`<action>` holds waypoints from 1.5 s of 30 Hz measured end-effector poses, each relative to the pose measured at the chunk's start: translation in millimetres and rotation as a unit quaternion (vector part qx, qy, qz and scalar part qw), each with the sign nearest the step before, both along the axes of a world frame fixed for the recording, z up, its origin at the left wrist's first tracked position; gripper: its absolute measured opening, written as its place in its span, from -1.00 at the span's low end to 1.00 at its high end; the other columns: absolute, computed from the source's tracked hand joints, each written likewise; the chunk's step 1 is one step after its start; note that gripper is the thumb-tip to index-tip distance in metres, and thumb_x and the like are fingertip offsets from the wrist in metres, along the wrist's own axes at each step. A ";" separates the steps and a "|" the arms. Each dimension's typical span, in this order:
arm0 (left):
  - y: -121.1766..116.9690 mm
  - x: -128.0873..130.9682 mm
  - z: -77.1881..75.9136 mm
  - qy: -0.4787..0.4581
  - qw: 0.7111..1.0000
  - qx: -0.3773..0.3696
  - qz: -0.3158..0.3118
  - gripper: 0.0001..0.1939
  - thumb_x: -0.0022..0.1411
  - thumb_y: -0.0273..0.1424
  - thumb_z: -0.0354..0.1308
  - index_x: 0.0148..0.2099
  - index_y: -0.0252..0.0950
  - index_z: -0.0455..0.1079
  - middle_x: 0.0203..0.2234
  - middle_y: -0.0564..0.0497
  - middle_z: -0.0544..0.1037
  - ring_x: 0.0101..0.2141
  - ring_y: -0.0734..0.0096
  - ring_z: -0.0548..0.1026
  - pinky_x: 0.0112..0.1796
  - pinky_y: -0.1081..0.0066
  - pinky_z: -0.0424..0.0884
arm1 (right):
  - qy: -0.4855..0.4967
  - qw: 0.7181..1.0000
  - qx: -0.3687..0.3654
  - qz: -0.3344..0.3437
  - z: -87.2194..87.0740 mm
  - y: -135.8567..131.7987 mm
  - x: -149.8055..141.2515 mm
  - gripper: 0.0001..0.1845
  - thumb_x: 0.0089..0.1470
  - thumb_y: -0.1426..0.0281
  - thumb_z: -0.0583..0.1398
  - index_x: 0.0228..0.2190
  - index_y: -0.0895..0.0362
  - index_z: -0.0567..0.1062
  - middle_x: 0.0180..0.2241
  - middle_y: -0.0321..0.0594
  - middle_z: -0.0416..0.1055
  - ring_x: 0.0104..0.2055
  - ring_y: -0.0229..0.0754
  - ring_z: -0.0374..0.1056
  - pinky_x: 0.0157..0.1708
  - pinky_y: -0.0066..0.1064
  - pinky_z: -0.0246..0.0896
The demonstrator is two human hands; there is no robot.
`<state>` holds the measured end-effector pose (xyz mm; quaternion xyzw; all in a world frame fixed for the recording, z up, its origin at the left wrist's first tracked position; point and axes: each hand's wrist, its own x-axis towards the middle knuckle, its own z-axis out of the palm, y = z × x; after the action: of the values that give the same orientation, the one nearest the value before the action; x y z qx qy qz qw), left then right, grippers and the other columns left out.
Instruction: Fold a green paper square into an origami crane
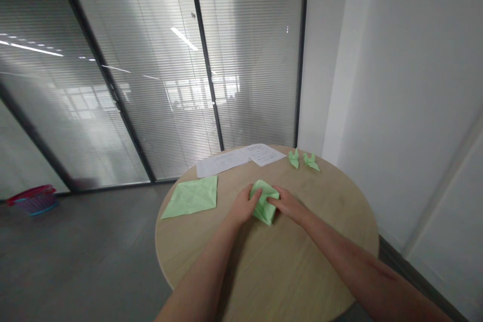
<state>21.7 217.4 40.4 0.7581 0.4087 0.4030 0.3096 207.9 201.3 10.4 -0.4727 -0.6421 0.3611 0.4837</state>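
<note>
Between my two hands is a partly folded piece of green paper (265, 206), creased and held just above or on the table's middle. My left hand (244, 205) grips its left edge, thumb on top and the other fingers partly hidden. On the opposite side, my right hand (287, 204) pinches the right edge with the fingertips. A larger green sheet (194, 196), unfolded and marked with creases, lies flat to the left. Two small folded green paper cranes (293, 159) rest near the far right rim.
The round wooden table (302, 261) carries printed white sheets (230, 160) along its far edge. A glass partition with blinds (256, 60) stands behind it, and a white wall (415, 85) on the right. A red and purple basket (35, 201) sits on the floor at far left.
</note>
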 end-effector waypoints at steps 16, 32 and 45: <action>6.2 0.5 1.6 -0.130 0.983 -0.102 -0.081 -0.52 0.19 -0.09 0.13 0.01 -0.33 0.46 -0.14 -0.13 0.59 -0.20 0.23 0.53 -0.17 0.31 0.43 | 0.174 0.979 -0.103 -0.026 -7.4 10.0 9.2 -0.60 0.06 0.06 0.22 -0.24 0.13 0.53 -0.26 -0.06 0.57 -0.32 -0.09 0.50 -0.39 -0.34 0.42; 13.8 -2.0 -8.4 -0.032 0.999 0.004 0.003 -0.58 0.17 -0.32 0.17 0.08 -0.33 0.41 -0.45 0.02 0.48 -0.45 0.41 0.43 -0.40 0.44 0.33 | 0.036 0.999 0.033 0.010 1.3 2.9 7.1 -0.42 -0.03 0.30 0.31 0.05 0.12 0.39 -0.03 -0.12 0.49 -0.03 -0.01 0.42 0.00 -0.16 0.31; 16.7 -4.0 -9.1 0.015 0.999 -0.023 0.018 -0.74 0.12 -0.36 0.15 -0.18 -0.37 0.52 -0.40 -0.02 0.57 -0.38 0.33 0.47 -0.36 0.43 0.35 | 0.073 0.996 0.038 0.030 -4.0 4.5 7.8 -0.30 0.03 0.17 0.30 0.18 0.03 0.31 0.10 -0.14 0.40 0.06 -0.03 0.37 0.04 -0.19 0.29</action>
<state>17.7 234.1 31.4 0.7493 0.4359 0.3875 0.3138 215.7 205.8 6.5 -0.4069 -0.6322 0.3844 0.5357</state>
